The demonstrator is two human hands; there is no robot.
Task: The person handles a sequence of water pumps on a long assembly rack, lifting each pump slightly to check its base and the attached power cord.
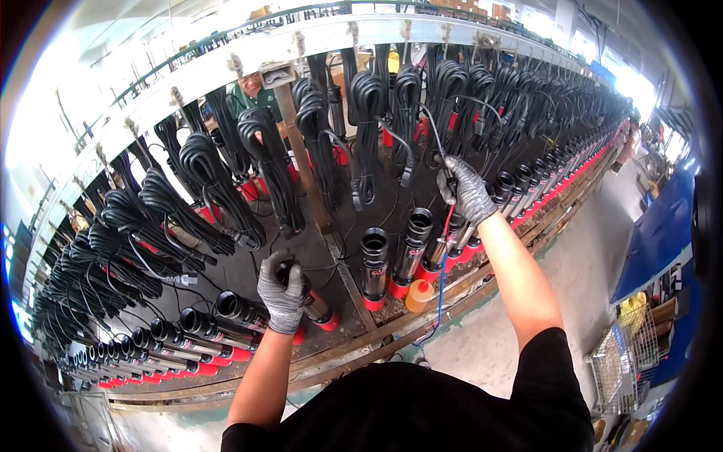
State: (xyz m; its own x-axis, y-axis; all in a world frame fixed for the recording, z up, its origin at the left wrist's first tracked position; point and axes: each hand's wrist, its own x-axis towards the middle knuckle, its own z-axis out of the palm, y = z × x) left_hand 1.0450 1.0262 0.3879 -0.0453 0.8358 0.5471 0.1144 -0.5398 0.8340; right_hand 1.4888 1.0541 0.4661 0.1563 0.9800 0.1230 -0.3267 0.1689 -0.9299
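My left hand (282, 292), in a grey glove, is closed around the upper end of a black cylinder with a red base (321, 310), which leans on the bench. In a matching glove, my right hand (468, 190) grips a dark cable end between thumb and fingers. A thin black cable (433, 124) runs up from this grip, and a red and blue wire (442, 279) hangs below it; the glove hides where they meet. Between my hands stand two more black cylinders (374, 264) with red bases. An orange squeeze bottle (419, 295) with a red cap sits beside them.
Coiled black cables (367, 128) hang in a long row from a pale overhead rail (324, 41). Rows of similar cylinders (173, 335) line the bench edge on both sides. Behind the cables is another person (256, 98). A wire cart (621, 361) stands at right.
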